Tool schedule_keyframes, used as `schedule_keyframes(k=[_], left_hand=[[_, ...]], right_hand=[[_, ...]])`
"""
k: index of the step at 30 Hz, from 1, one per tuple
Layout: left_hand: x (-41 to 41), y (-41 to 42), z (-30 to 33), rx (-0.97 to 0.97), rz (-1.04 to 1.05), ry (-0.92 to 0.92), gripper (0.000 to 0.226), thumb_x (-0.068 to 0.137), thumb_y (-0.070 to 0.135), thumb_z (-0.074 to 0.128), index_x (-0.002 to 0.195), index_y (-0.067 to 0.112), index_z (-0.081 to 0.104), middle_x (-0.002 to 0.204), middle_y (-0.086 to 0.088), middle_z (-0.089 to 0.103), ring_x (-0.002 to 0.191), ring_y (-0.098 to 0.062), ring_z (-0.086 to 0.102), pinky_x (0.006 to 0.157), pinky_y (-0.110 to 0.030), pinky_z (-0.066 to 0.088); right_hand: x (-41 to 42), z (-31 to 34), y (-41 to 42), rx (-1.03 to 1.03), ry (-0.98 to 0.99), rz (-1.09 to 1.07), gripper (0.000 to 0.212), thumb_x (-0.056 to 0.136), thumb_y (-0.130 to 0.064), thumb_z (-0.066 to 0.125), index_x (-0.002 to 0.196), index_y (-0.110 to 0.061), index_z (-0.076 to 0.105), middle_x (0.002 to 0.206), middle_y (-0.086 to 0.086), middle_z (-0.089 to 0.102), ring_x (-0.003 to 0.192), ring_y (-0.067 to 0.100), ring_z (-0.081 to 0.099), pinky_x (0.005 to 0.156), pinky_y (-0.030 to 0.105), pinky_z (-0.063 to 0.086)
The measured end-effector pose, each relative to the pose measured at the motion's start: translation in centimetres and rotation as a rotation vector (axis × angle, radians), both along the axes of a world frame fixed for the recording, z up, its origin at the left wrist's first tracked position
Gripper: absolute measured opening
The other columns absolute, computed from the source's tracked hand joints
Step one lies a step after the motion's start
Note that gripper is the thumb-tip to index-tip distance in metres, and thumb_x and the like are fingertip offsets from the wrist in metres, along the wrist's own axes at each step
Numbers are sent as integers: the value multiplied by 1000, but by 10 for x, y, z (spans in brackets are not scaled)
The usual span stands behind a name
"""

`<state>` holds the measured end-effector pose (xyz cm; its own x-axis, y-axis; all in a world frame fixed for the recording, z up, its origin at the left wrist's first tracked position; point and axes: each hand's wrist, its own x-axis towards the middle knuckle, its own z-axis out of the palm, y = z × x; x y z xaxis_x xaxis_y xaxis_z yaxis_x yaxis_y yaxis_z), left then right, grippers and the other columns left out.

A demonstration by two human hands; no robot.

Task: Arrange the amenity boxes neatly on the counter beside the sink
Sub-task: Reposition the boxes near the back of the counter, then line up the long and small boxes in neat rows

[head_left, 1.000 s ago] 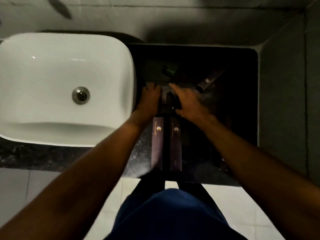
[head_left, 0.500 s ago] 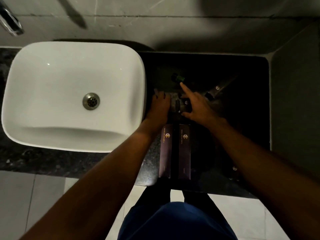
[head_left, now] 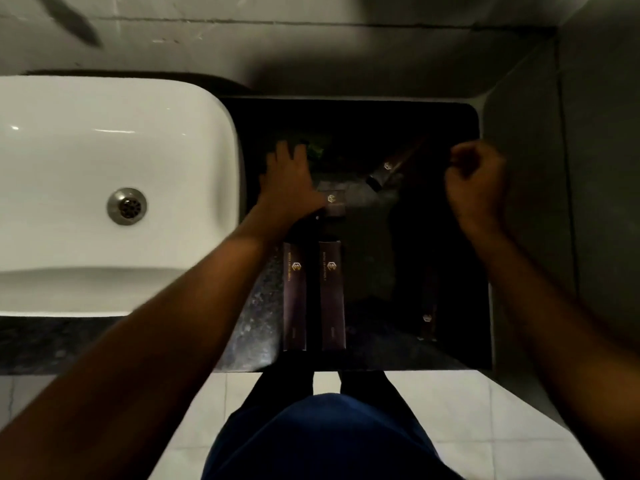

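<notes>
A person stands at a dim bathroom surface [head_left: 256,323] right of a white sink [head_left: 114,188], sorting dark amenity boxes. Two long boxes [head_left: 313,296] lie side by side, parallel, their long axes running from the front edge toward the wall, with a narrow gap between them. Beyond their far ends sits a small box [head_left: 334,202] with a gold logo, roughly in line with the right-hand long box.

The left hand [head_left: 289,183] lies flat and spread, fingers pointing to the wall, pressed down on something dark just left of the small box and touching its edge; whether it grips anything cannot be told in the shadow. The right hand [head_left: 476,181] hangs over the right side of the surface, curled into a loose fist; whether it holds anything cannot be told.

Two boxes look unsorted: a tilted box [head_left: 391,168] lying diagonally at the back, between the two hands, and a dim box [head_left: 427,306] near the front right, its long axis roughly parallel with the pair. The right hand is nearer both. The tilted one lies to its left and would need turning to match the row. A green item [head_left: 315,152] shows past the left fingertips, too dark to identify.
</notes>
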<state>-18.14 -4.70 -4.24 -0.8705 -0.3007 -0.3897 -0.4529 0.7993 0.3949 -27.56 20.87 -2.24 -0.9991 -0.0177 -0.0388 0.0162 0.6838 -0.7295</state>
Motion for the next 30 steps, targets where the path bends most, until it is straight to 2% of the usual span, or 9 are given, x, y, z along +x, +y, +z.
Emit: schedule_keyframes(k=[2, 4, 9, 15, 19, 22, 24, 28, 30], left_hand=[[-25, 21, 0, 7, -84, 34, 82, 72, 45, 72, 139, 14, 37, 142, -18, 40, 128, -41, 40, 102, -58, 39], [-48, 50, -2, 18, -168, 56, 77, 75, 49, 67, 136, 13, 39, 137, -17, 46, 124, -40, 46, 100, -59, 41], [-91, 120, 4, 0, -274, -31, 83, 76, 50, 68, 139, 9, 34, 139, -19, 42, 125, -43, 43, 98, -59, 39], [-61, 49, 20, 95, -225, 99, 40, 78, 32, 66, 107, 6, 60, 107, -19, 63, 97, -35, 62, 79, -42, 52], [-9, 6, 61, -7, -473, 91, 44, 73, 43, 67, 112, 23, 61, 111, -8, 62, 100, -31, 62, 81, -46, 52], [9, 24, 69, -214, -811, 175, 39, 77, 45, 49, 107, 26, 66, 113, -5, 65, 106, -30, 62, 86, -49, 45], [14, 48, 55, -279, -1016, 202, 41, 79, 43, 39, 107, 29, 66, 113, 2, 66, 109, -26, 61, 89, -48, 41], [21, 102, 18, -285, -1211, 118, 37, 86, 26, 46, 120, 30, 60, 127, 2, 57, 123, -25, 49, 105, -53, 32], [29, 128, 7, -277, -1236, 103, 37, 89, 22, 47, 123, 27, 59, 133, -2, 54, 126, -28, 46, 106, -55, 31]], right_hand=[[11, 4, 34, 14, -87, -121, 24, 79, 1, 57, 101, -1, 65, 90, 9, 62, 66, -6, 57, 68, 5, 42], [42, -5, 53, 58, -266, -135, 20, 79, -5, 66, 100, -4, 63, 85, 10, 61, 64, 2, 57, 68, 22, 47], [127, -31, 73, 256, -467, -25, 58, 67, -40, 81, 113, -13, 59, 98, 9, 67, 90, 28, 65, 80, 40, 55], [140, -44, 75, 341, -472, 105, 59, 74, -32, 73, 128, -16, 55, 124, 15, 61, 110, 36, 60, 91, 42, 51], [146, -37, 85, 701, -417, 549, 54, 83, -24, 61, 136, -29, 49, 137, 7, 48, 126, 33, 44, 104, 41, 34], [163, -34, 93, 510, -436, 532, 51, 90, -26, 56, 139, -29, 45, 153, 4, 32, 143, 30, 20, 116, 43, 13], [171, -36, 105, 260, -597, 342, 63, 88, -24, 59, 144, -37, 34, 160, -3, 15, 148, 29, 10, 119, 44, 19], [186, -36, 127, -56, -497, 138, 69, 80, 2, 66, 139, -27, 46, 154, 4, 25, 139, 29, 35, 105, 30, 37], [192, -36, 130, 61, -346, 131, 54, 78, -3, 69, 129, -18, 57, 148, 9, 36, 135, 30, 41, 105, 29, 37]])
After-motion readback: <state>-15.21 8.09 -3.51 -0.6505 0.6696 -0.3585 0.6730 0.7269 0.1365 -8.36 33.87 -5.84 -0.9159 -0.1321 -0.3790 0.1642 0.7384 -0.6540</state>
